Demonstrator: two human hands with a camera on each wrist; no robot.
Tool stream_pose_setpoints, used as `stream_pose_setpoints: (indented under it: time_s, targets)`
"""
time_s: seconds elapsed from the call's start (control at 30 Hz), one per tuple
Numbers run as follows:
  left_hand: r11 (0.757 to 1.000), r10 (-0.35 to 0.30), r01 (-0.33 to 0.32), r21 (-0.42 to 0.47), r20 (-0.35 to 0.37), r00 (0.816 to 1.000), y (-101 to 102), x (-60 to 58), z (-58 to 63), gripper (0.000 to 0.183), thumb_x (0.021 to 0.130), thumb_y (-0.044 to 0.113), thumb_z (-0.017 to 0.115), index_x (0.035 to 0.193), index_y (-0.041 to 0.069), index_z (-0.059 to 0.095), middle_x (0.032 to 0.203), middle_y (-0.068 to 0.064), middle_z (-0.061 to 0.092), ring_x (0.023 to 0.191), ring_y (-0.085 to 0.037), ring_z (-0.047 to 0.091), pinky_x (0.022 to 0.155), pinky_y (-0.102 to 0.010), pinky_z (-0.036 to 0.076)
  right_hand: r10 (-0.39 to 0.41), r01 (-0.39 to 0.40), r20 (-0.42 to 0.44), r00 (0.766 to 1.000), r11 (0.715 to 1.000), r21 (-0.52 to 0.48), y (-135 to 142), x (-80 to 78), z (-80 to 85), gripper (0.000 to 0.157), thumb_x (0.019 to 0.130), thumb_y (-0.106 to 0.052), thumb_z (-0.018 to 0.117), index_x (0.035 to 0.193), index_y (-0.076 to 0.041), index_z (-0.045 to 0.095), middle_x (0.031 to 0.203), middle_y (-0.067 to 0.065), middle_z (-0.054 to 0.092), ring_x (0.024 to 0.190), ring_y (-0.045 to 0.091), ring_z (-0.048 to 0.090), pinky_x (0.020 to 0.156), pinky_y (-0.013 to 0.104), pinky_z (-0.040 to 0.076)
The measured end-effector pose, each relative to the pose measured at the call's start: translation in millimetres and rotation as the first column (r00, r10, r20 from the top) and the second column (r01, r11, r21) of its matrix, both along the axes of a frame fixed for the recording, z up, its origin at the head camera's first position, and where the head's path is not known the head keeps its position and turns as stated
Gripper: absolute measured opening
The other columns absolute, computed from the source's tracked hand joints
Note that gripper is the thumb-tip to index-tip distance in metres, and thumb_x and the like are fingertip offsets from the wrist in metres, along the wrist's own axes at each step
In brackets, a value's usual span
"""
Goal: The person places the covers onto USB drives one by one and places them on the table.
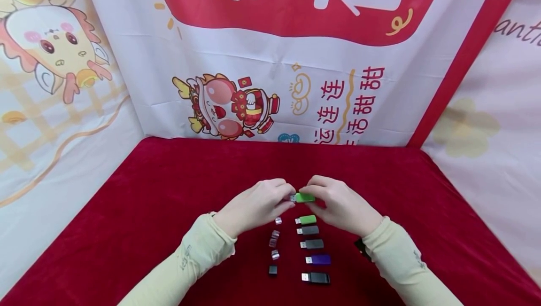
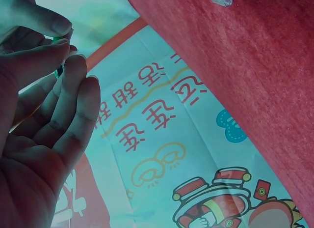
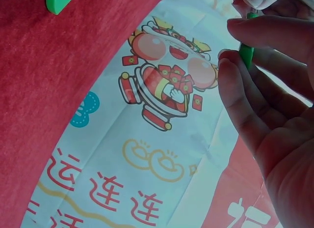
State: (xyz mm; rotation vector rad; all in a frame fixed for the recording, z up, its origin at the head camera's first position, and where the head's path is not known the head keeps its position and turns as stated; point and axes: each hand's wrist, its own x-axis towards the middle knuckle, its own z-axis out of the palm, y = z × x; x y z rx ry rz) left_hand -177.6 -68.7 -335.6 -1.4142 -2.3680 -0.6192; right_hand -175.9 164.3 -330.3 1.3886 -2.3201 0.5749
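My right hand (image 1: 343, 205) pinches a green USB stick (image 1: 305, 197) between thumb and fingers, above the table, its metal plug facing left. At that plug end, my left hand (image 1: 258, 203) pinches a small piece that looks like a clear cap, mostly hidden by the fingertips. In the right wrist view the green USB stick (image 3: 247, 53) shows between the fingers. Below the hands lie a second green USB stick (image 1: 308, 220), two grey USB sticks (image 1: 313, 244), a purple one (image 1: 320, 260) and a black one (image 1: 319, 278), all with plugs leftward.
Left of the row lie several small clear caps (image 1: 275, 254) and a black cap (image 1: 272, 270). A red cloth (image 1: 177, 179) covers the table. Printed fabric walls (image 1: 291, 52) stand behind and at both sides. Something dark (image 1: 362, 248) is near the right cuff.
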Motion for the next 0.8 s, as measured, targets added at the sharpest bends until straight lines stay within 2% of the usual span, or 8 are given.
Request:
stream_pose_setpoints:
  time_s: [0.47,0.8]
  targets:
    - [1.0,0.008,-0.008,-0.003,-0.032,0.999,-0.3,1.2,-0.7,0.019,0.088,0.012,0.075,0.104,0.006,0.066,0.088,-0.001,0.06,0.075,-0.007,0.055,0.071,-0.013,0.047,0.0,0.0,-0.011,1.0,1.0,-0.005,-1.5,2.1,-1.0,0.03,0.074,-0.007,0.087,0.1,-0.005,0.074,0.094,0.001,0.063,0.08,0.01,0.06,0.074,0.02,0.053]
    - [1.0,0.011,-0.011,-0.002,-0.048,0.999,0.5,3.7,0.9,0.019,0.088,0.011,0.075,0.104,0.005,0.067,0.088,-0.002,0.06,0.076,-0.008,0.056,0.071,-0.013,0.047,0.005,-0.006,-0.047,0.999,1.0,-0.029,-3.5,4.3,-1.2,0.029,0.073,-0.003,0.086,0.099,-0.003,0.073,0.093,0.003,0.062,0.079,0.011,0.06,0.072,0.02,0.053]
